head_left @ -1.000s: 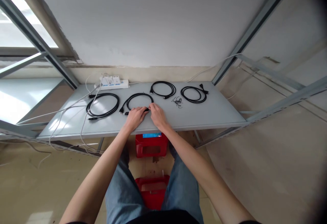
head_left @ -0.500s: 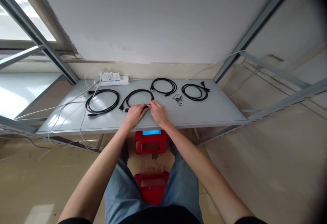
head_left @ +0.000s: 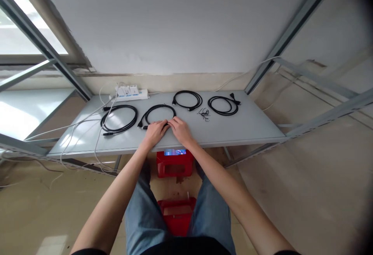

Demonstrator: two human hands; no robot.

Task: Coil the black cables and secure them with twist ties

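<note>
A coiled black cable [head_left: 159, 106] with plugs at its ends lies on the grey shelf, its near side under my fingers. My left hand [head_left: 156, 132] is closed on the near part of that coil, palm down. Against it, my right hand [head_left: 180, 129] pinches at the same spot, fingertips together; any small tie between them is hidden. A pile of short black twist ties [head_left: 204, 114] lies to the right of my hands. Further coils rest around: one cable [head_left: 119, 119] at the left, one [head_left: 187, 99] behind, and another [head_left: 223, 105] at the right.
A white power strip [head_left: 132, 95] with plugged-in adapters stands at the back left, its thin white cords trailing over the shelf [head_left: 233, 131] edge. Metal posts rise at both sides. Below are red stools [head_left: 175, 169], the upper one with a lit screen [head_left: 175, 152] on it.
The view has shifted slightly. Both hands stay at the near side of the same coil, their fingertips drawn a little closer together. The screen below shows a different picture.
</note>
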